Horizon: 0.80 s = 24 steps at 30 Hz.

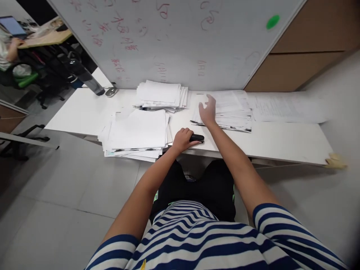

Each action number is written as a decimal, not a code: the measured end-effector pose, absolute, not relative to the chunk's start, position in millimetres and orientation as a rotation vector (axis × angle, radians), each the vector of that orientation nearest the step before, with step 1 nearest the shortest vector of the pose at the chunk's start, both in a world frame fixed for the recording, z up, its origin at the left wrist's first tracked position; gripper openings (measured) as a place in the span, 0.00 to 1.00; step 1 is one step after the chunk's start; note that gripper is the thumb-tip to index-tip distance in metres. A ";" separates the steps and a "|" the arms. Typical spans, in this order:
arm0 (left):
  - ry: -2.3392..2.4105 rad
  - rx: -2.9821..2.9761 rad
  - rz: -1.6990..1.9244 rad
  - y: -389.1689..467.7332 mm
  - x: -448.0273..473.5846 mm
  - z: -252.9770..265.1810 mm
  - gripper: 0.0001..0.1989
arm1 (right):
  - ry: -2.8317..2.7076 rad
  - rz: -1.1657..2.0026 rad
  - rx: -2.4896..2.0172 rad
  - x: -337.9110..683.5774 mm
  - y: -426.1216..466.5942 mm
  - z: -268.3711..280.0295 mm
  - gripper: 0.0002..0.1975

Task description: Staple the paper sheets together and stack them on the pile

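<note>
At the desk's front edge my left hand (182,140) is closed around a black stapler (197,138), whose front end sticks out to the right. My right hand (208,111) is over the near left part of a spread pile of printed papers (233,119), its fingers apart and slightly blurred. Whether its fingertips touch the sheets I cannot tell. Left of my left hand lies a large stack of white paper (137,129), overhanging the front edge. Behind that is a second paper stack (159,93), against the whiteboard.
A whiteboard (180,41) with red writing rises along the back of the white desk (284,142). A dark bottle (84,73) and a small silver object (111,92) are at the left. More printed sheets (284,107) lie right. A seated person (11,52) is far left.
</note>
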<state>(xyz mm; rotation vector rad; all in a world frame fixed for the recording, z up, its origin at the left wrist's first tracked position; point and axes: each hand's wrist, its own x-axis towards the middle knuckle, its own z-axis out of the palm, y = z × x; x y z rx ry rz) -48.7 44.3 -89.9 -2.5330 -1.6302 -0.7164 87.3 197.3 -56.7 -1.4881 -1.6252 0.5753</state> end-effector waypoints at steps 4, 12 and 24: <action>-1.659 -2.535 -0.760 44.1 -48.6 -87.3 0.28 | -1.847 0.303 -1.822 140.3 193.2 -71.0 0.34; -1.695 -2.542 -0.764 42.3 -48.0 -84.3 0.27 | -1.749 0.216 -1.859 154.1 187.9 -88.6 0.31; -1.700 -2.505 -0.754 41.5 -47.4 -85.5 0.27 | -1.424 0.367 -1.762 163.8 188.4 -90.4 0.34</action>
